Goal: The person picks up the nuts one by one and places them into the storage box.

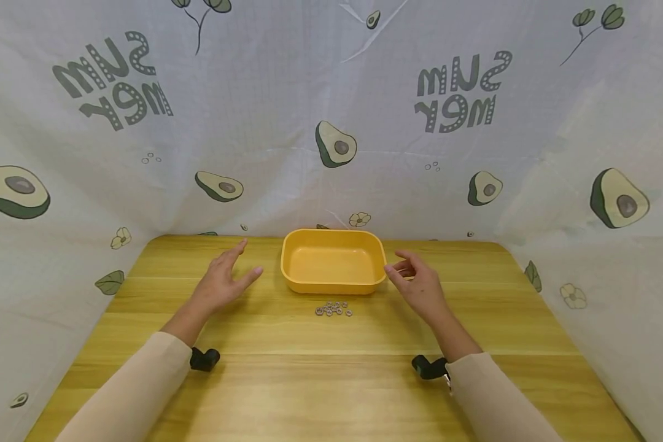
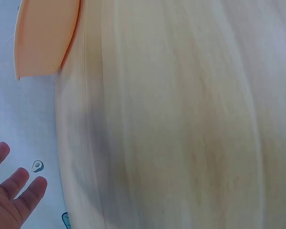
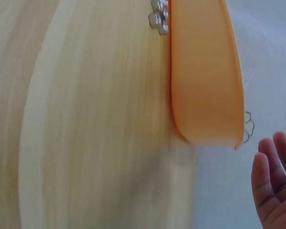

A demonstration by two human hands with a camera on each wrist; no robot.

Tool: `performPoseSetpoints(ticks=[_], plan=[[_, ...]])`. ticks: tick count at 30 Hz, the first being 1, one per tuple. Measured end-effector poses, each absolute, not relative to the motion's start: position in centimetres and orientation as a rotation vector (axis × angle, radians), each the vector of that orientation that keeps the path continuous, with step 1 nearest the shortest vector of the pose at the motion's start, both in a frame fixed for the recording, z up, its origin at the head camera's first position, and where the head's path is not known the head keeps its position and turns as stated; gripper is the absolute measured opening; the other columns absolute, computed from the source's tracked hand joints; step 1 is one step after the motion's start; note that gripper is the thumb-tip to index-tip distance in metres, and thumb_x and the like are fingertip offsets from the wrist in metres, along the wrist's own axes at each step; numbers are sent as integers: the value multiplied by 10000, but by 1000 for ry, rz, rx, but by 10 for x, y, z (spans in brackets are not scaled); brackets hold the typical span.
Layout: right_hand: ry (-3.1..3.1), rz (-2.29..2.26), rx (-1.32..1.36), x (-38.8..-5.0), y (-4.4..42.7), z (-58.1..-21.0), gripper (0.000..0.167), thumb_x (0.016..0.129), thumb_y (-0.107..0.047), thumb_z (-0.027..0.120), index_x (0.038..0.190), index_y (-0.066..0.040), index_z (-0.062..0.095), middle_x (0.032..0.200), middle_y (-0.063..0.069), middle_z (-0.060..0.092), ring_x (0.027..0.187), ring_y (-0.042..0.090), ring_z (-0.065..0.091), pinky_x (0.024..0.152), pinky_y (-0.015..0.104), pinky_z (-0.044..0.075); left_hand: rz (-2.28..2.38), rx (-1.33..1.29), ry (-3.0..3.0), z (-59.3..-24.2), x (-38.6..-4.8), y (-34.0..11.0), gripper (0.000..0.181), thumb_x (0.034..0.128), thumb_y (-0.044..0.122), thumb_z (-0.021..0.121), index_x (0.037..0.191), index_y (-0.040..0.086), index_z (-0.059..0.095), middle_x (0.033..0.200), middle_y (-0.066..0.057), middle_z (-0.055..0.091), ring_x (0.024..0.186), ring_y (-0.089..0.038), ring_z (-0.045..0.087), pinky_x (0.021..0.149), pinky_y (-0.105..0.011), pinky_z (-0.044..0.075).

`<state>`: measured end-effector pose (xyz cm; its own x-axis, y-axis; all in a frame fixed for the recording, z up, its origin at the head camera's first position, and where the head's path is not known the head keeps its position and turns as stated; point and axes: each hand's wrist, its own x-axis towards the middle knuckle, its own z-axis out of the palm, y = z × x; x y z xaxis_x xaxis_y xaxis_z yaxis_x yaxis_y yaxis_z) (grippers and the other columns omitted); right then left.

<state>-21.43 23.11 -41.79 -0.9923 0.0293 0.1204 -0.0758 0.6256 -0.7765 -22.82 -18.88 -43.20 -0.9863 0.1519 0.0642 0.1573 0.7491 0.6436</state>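
A yellow rectangular tray sits toward the back of the wooden table; nothing lies inside it. Just in front of it is a loose cluster of several small metal nuts, also visible beside the tray wall in the right wrist view. My left hand hovers left of the tray, thumb and fingers spread, holding nothing. To the tray's right is my right hand, its fingers slightly bent and empty. Its thumb tip appears close to the tray's right edge; whether they touch I cannot tell.
The wooden table extends toward me and to both sides. Behind it and at the sides hangs a pale cloth printed with avocados and lettering. A black wrist device is on the left wrist, another on the right.
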Motion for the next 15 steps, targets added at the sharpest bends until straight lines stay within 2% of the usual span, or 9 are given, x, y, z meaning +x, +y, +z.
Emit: performPoseSetpoints(ticks=[6, 10, 15], plan=[[-2681, 1381, 26, -211, 222, -425, 540, 986, -398, 671, 1439, -128, 555, 1195, 123, 680, 1089, 287, 639, 835, 272, 538, -1230, -215, -2903, -438, -228, -183, 882, 965, 670, 529, 1656, 283, 140, 1636, -165, 363, 1530, -458, 234, 1188, -707, 252], [-2665, 1412, 10, -210, 215, -429, 497, 985, -372, 679, 1395, -103, 595, 1178, 118, 676, 1076, 273, 640, 844, 266, 537, -1306, -188, -2875, -442, -229, -177, 861, 987, 621, 537, 1658, 263, 134, 1636, -168, 362, 1514, -452, 289, 1196, -677, 274], [-2646, 1448, -25, -206, 205, -432, 452, 972, -427, 683, 1271, -89, 665, 1148, 109, 688, 1055, 246, 631, 857, 253, 525, -1501, -170, -2793, -449, -230, -171, 823, 1009, 590, 521, 1654, 236, 155, 1625, -184, 365, 1487, -469, 336, 1185, -654, 321]])
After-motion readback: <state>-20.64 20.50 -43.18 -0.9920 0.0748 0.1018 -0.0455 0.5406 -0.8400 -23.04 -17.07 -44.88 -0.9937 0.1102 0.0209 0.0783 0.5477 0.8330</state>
